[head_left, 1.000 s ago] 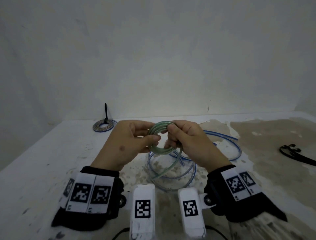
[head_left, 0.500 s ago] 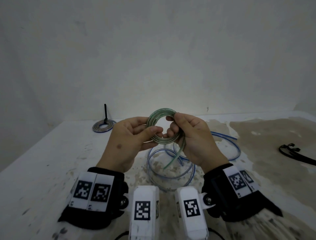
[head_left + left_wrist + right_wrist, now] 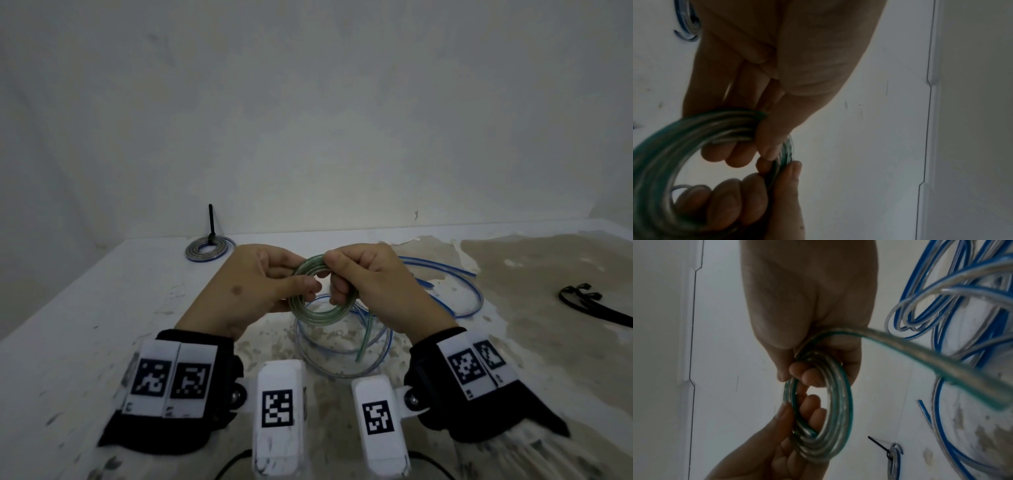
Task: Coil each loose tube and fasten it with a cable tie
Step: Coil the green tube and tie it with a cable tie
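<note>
Two hands hold one green tube (image 3: 322, 301), clear glossy plastic wound into a small round coil above the table (image 3: 85, 325): the left hand (image 3: 253, 291) pinches its left side, the right hand (image 3: 373, 291) curls round its top, one loose end hanging. One blue tube (image 3: 455, 294) sprawls in slack loops beneath; one tied coil (image 3: 209, 248) lies far left, and black ties (image 3: 589, 301) lie right.

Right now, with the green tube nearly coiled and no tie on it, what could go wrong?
1. The green coil is held only by the left hand and right hand; it may spring open if either lets go.
2. Its loose tail hangs over the loose blue tube and could snag.
3. The spare cable ties lie far right, so fetching one likely means a one-handed hold.
</note>
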